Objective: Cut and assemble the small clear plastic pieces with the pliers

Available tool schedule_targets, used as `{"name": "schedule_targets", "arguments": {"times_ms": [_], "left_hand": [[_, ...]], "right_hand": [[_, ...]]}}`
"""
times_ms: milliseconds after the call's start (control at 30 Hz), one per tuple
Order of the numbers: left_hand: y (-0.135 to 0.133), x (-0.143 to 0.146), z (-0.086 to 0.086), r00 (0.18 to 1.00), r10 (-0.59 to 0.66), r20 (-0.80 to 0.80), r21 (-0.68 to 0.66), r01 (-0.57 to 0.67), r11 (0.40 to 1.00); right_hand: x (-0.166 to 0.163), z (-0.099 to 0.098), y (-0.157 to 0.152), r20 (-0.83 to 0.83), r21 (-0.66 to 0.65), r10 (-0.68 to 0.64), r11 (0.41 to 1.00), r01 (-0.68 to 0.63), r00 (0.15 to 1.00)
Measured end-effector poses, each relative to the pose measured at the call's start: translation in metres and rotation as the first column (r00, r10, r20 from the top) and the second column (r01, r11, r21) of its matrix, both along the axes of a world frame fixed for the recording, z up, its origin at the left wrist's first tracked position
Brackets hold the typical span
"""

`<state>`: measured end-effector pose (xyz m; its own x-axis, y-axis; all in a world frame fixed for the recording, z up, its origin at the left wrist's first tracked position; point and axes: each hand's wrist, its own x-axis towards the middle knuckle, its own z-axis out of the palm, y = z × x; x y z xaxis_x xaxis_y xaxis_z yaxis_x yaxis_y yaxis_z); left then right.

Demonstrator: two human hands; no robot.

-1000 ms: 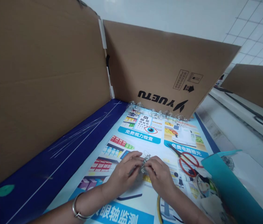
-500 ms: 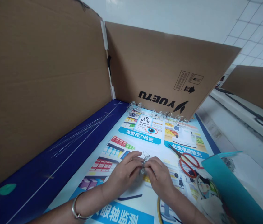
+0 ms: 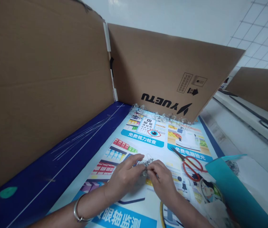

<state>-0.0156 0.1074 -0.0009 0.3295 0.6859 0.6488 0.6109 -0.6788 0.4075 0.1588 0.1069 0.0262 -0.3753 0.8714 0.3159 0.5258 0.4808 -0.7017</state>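
Note:
Between my two hands is a small piece of twisted wire work with clear, shiny bits point(image 3: 149, 161), partly hidden by the fingers. My left hand point(image 3: 127, 171) pinches it from the left with thumb and bent fingers; a silver bangle point(image 3: 76, 209) circles that wrist. From the right, my right hand point(image 3: 162, 178) closes thumb and index finger on the same piece, the fingertips of both hands nearly meeting. A thin loop of wire stands up above the fingers. Red-handled scissors point(image 3: 191, 163) lie to the right of my right hand, blades pointing up and left.
Similar wire pieces point(image 3: 161, 117) lie in a row along the back cardboard panel point(image 3: 169, 69). Loose straight wires point(image 3: 81, 136) rest on the blue strip at left. A teal-edged folder or box point(image 3: 237, 186) with a wire coil point(image 3: 233, 167) stands at right. Another cardboard panel point(image 3: 41, 79) rises at left.
My left fingers have shifted slightly, with the thumb now further forward against the wire piece. My right fingers have bent a little. Scissors and other items stay where they were.

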Motion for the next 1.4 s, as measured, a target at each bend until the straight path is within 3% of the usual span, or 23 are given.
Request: {"name": "schedule_targets", "arguments": {"times_ms": [200, 467, 867, 1000, 1167, 1400], "left_hand": [[0.005, 0.000, -0.001, 0.997, -0.022, -0.074, 0.129, 0.031, 0.991], [0.009, 0.003, 0.004, 0.995, -0.069, -0.078, 0.160, 0.081, 0.984], [0.003, -0.003, 0.007, 0.991, -0.134, -0.021, -0.078, 0.132, 0.988], [0.001, -0.004, 0.012, 0.992, -0.118, 0.042, -0.159, 0.124, 0.980], [-0.002, -0.004, 0.017, 0.992, -0.101, 0.076, -0.165, 0.112, 0.980], [-0.006, -0.001, 0.029, 0.984, -0.057, 0.169, -0.285, 0.104, 0.953]], "right_hand": [[-0.001, 0.000, 0.002, -0.030, -0.035, -0.036, 0.999, 0.034, 0.999], [-0.003, -0.002, 0.001, -0.029, 0.001, -0.035, 0.999, 0.035, 0.999], [0.000, -0.002, 0.001, 0.034, 0.068, 0.011, 0.998, -0.013, 0.999], [-0.001, 0.000, -0.002, 0.115, 0.126, 0.004, 0.992, -0.019, 0.993], [-0.001, 0.003, -0.006, 0.191, 0.193, 0.003, 0.980, -0.041, 0.982], [0.001, 0.005, -0.007, 0.194, 0.205, 0.030, 0.976, -0.071, 0.980]]}}
